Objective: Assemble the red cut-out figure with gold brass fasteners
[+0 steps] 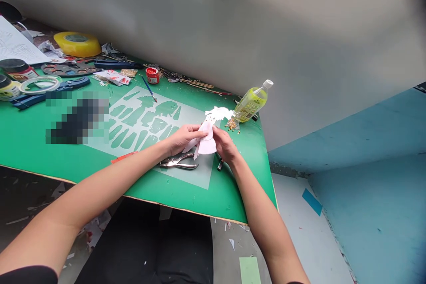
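Note:
Both my hands meet over the right part of a green table. My left hand and my right hand pinch a small white paper cut-out between their fingers, a little above the table. Just below the hands lies a metal hole punch. A white sheet with cut-out shapes lies flat under and left of the hands. White paper scraps and small gold bits lie just beyond the cut-out.
A yellow-green bottle lies tilted at the table's right edge. A red paint pot, a thin brush, a yellow tape roll, a paint palette, jars and blue scissors crowd the far left. A grey wall stands behind.

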`<state>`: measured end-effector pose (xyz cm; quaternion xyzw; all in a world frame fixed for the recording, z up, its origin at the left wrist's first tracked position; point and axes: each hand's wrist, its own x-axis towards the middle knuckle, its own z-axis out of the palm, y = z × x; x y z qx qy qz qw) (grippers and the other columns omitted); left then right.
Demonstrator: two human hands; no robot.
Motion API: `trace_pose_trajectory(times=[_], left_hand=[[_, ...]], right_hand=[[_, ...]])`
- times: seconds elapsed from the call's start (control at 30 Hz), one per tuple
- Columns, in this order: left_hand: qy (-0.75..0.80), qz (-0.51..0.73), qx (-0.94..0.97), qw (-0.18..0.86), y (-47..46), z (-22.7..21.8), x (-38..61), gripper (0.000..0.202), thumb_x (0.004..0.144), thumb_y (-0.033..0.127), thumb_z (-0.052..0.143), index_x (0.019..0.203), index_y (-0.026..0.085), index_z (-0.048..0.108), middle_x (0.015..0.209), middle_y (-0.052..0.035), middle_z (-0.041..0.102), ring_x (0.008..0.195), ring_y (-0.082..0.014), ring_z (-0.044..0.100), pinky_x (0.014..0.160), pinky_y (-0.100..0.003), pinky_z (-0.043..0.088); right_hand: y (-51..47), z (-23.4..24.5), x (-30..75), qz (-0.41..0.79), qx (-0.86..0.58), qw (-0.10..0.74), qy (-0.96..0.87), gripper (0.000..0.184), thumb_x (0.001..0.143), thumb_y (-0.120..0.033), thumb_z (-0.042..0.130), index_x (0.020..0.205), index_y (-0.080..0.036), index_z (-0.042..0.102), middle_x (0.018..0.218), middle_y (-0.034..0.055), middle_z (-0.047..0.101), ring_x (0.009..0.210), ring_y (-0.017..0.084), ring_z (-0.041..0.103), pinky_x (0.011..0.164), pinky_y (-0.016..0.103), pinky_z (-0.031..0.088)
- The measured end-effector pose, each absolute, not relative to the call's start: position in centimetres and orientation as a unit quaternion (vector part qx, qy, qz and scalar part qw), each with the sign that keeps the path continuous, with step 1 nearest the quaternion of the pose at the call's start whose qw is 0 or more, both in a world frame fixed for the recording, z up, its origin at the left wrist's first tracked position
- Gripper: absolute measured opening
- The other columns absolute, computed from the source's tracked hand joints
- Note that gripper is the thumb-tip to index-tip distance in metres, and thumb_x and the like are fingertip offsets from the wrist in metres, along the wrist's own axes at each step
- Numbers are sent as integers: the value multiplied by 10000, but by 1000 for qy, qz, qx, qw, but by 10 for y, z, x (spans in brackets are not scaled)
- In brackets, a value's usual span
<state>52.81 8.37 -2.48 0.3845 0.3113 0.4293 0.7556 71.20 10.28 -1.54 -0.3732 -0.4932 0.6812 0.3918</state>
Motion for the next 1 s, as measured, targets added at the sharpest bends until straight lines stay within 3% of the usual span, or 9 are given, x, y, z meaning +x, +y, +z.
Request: trace_pose_trajectory(times=[0.23, 0.4, 0.6, 0.77, 0.9, 1.0], left_hand=[[311, 416, 390, 760, 83, -25, 527, 453, 809, 430, 887, 1138, 135, 790, 960, -100, 758, 738, -161, 654, 644, -282, 477], [305, 379, 415, 768, 81, -22, 528, 397, 868, 516, 809, 954, 130, 774, 860, -84, 715, 625, -130, 581, 572, -282, 431], [277, 360, 431, 780, 80, -17, 530, 515, 858, 594, 778, 1137, 162, 745, 1018, -131, 772, 856, -232, 700, 764, -347, 521], [276, 358, 454, 767, 77, -15, 532, 507, 871, 609, 763, 1093, 153, 766, 1034, -126, 783, 915, -245, 702, 831, -362, 530], [298, 343, 440, 775, 76, -18, 533, 444, 848, 562, 806, 970, 136, 774, 966, -119, 787, 870, -231, 708, 828, -361, 549], [305, 363, 464, 748, 77, -21, 532, 386, 844, 494, 831, 991, 138, 796, 1012, -109, 786, 908, -208, 714, 862, -342, 552]], right_hand=[[102, -15, 715, 675, -365, 403, -498, 537, 737, -652, 850, 1078, -239, 807, 1085, 71, 791, 981, 247, 700, 860, 375, 569], [96, -6, 715, 677, -352, 375, -526, 509, 748, -681, 834, 1022, -253, 823, 1015, 51, 777, 880, 217, 660, 813, 358, 555], [96, -8, 714, 675, -363, 371, -524, 532, 765, -714, 809, 1021, -249, 787, 767, -2, 666, 594, 138, 515, 577, 304, 461], [105, -18, 712, 583, -451, 486, -470, 558, 617, -690, 916, 769, -224, 649, 709, -30, 626, 607, 122, 536, 577, 278, 453], [105, -20, 711, 555, -472, 501, -467, 547, 651, -664, 912, 707, -221, 596, 645, -52, 582, 573, 105, 493, 561, 261, 442], [102, -17, 710, 586, -461, 482, -461, 513, 702, -681, 874, 765, -220, 658, 689, -34, 634, 601, 122, 534, 575, 265, 471]])
